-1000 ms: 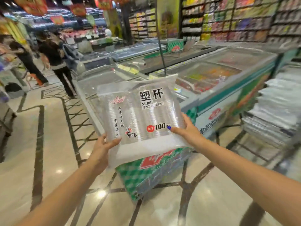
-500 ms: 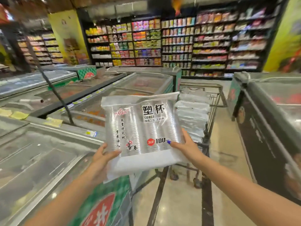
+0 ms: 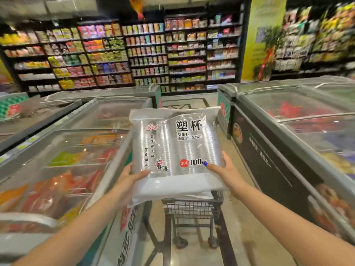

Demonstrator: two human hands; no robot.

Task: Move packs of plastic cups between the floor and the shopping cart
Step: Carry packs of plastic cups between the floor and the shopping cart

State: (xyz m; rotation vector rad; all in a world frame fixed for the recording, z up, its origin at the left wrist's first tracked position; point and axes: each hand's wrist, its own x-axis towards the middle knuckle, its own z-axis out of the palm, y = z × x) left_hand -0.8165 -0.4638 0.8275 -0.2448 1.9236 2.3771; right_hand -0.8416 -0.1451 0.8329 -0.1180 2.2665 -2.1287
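A clear pack of plastic cups (image 3: 174,146) with black printed characters and a red "100" mark is held up in front of me. My left hand (image 3: 132,175) grips its lower left edge, thumb on the front. My right hand (image 3: 223,170) grips its lower right edge, thumb across the front. The pack hangs directly above the shopping cart (image 3: 192,208), whose wire basket and wheels show below it. The pack hides most of the basket and what lies in it.
A glass-topped chest freezer (image 3: 67,160) runs along my left, another freezer (image 3: 288,143) along my right, forming a narrow aisle with the cart in it. Stocked shelves (image 3: 146,54) line the far wall. Pale floor (image 3: 249,237) shows beside the cart.
My view has swung right, from the open floor to the aisle. The cart now sits straight ahead under the pack. Both hands keep the same hold on the pack.
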